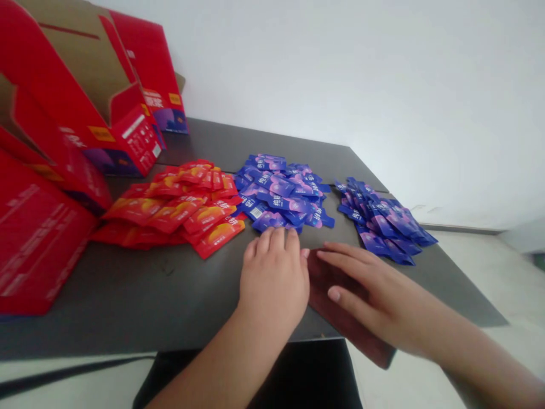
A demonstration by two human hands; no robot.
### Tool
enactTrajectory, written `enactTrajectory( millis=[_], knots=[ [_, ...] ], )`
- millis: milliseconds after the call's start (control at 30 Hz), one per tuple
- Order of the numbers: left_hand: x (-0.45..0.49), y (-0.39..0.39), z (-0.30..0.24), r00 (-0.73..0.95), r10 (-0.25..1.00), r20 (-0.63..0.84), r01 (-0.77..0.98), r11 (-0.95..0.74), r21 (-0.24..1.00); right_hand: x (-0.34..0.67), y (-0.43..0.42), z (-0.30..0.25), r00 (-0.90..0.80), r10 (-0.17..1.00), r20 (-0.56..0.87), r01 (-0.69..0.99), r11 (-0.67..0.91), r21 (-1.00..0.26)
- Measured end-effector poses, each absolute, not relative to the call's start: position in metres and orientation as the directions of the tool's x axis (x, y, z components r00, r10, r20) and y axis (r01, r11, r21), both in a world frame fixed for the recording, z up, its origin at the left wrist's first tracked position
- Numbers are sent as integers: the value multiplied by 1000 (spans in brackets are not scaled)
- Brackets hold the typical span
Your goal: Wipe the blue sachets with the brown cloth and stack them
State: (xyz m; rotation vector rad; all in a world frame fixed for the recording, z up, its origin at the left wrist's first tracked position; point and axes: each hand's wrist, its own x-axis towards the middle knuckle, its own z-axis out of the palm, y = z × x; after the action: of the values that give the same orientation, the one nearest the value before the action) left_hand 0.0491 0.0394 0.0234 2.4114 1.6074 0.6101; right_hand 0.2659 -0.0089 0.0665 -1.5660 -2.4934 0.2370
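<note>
My left hand (275, 278) is at the middle of the table, back up, with its fingers curled close together just in front of the purple sachets (279, 196). Whatever lies under those fingers is hidden. Its thumb tip is beside the far end of a dark red-brown flat piece (340, 318), whose kind I cannot make out. Over that piece my right hand (374, 284) has its fingers stretched out and the thumb apart. The piece slants past the table's front edge. Beyond my right hand is a second pile of purple sachets (381, 221).
Red sachets with orange print (174, 207) form a heap on the left. Large red cartons, one open (114, 136), another nearer (38, 238), stand along the left side. A white wall (319, 68) rises behind the grey table (179, 301).
</note>
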Motion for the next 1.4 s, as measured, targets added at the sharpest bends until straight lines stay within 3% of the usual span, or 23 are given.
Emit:
enactTrajectory(
  millis=[100,367,667,833,1033,1100,1267,1400],
  knots=[
    [35,51,20,293,932,215,874,-352,336,249,-19,49,-453,888,78,864,459,-208],
    [12,29,24,385,901,202,855,-430,289,245,-17,15,-383,892,239,876,433,-214],
    [-10,25,33,538,822,188,726,-565,392,262,-12,11,-264,912,314,935,321,-148],
    [-9,34,11,446,880,161,794,-472,383,264,-10,13,-277,931,239,928,323,-184],
    [1,22,3,440,890,118,804,-449,391,243,11,26,-433,897,86,895,439,-79],
    [3,19,3,431,895,118,812,-441,382,233,20,37,-460,887,40,878,461,-128],
    [1,19,-2,436,892,120,809,-446,381,214,26,60,-550,829,103,694,522,-496],
    [-3,19,-5,449,881,150,788,-469,398,207,24,57,-671,740,40,578,556,-597]
  ],
)
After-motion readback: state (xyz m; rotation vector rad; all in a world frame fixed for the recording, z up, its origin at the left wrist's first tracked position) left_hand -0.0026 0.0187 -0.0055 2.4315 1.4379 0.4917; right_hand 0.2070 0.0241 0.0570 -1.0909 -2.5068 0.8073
